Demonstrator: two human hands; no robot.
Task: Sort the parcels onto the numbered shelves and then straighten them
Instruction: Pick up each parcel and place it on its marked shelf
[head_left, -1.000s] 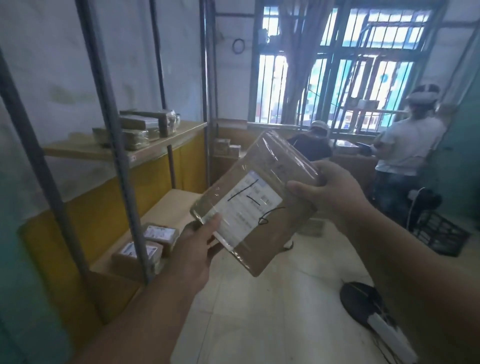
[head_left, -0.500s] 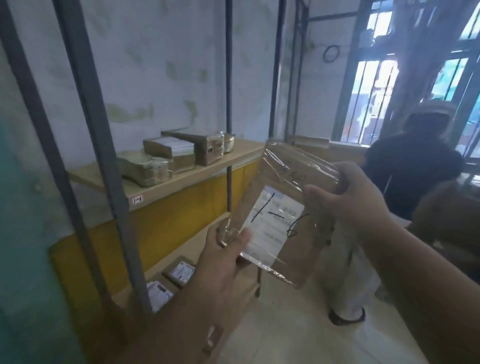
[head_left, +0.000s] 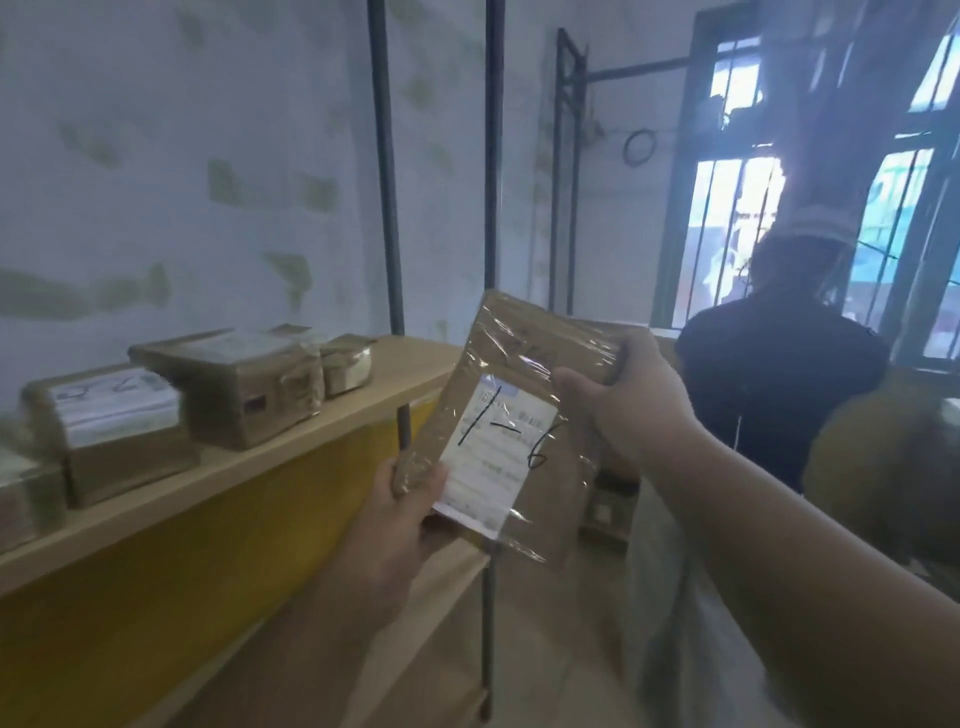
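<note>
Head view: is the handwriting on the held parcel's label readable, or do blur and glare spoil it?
Head view: readable, "1-6" on the label; tape glare streaks the parcel; shelf parcels motion-blurred; window blown out.

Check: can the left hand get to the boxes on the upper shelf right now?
Probably not yet: the left hand grips the parcel's lower corner. The boxes on the shelf lie unobstructed to its left.
</note>
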